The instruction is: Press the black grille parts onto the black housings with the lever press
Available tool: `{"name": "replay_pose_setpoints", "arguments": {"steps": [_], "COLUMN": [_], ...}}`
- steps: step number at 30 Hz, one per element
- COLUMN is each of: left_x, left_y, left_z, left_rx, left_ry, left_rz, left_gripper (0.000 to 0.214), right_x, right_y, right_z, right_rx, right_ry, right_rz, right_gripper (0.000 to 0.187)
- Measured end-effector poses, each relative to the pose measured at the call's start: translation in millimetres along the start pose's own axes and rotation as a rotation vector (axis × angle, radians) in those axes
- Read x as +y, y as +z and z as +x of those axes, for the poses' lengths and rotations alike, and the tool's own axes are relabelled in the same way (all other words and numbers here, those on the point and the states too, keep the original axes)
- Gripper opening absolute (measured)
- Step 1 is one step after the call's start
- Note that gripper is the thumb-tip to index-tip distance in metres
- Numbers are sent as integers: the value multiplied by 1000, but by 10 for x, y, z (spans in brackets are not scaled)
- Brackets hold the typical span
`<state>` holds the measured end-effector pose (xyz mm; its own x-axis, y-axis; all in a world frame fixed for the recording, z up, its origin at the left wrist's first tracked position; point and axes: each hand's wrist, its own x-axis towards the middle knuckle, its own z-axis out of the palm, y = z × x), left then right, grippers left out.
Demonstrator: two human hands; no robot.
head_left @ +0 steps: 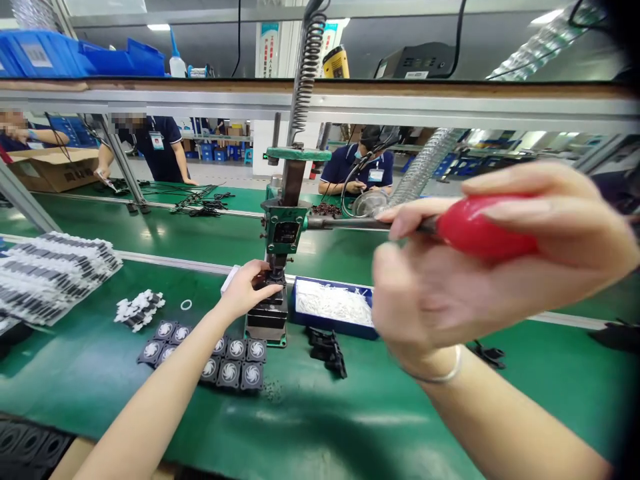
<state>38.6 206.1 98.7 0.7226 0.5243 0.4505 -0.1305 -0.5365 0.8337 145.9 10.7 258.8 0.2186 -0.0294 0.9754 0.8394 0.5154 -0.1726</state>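
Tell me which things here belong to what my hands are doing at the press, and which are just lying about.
In hand: press; red lever knob, gripped by the right hand; black part under the ram, held by the left hand.
Lying about: square fan units; blue tray of white pieces; loose black clips; white ring; stacked strips far left.

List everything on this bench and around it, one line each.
hand press: one, green, bench centre
red knob: one, red, end of the press lever
square fans: about ten, dark with white rotors, in front of the press
tray: one, blue, holding white parts, right of the press
black parts: small pile, black, in front of the tray
co-workers: three, dark blue shirts, far benches
left hand: on a black piece at the press base
right hand: closed on the red knob
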Motion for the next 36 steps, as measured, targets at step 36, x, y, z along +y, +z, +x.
{"name": "replay_pose_setpoints", "arguments": {"steps": [36], "left_x": [206], "left_y": [1370], "left_z": [-1327], "left_rx": [23], "left_ry": [193], "left_rz": [156], "left_gripper": [43], "right_x": [-468], "right_y": [-963], "right_z": [-1909], "right_rx": [-759], "right_ry": [938], "right_rz": [-542], "right_gripper": [48]}}
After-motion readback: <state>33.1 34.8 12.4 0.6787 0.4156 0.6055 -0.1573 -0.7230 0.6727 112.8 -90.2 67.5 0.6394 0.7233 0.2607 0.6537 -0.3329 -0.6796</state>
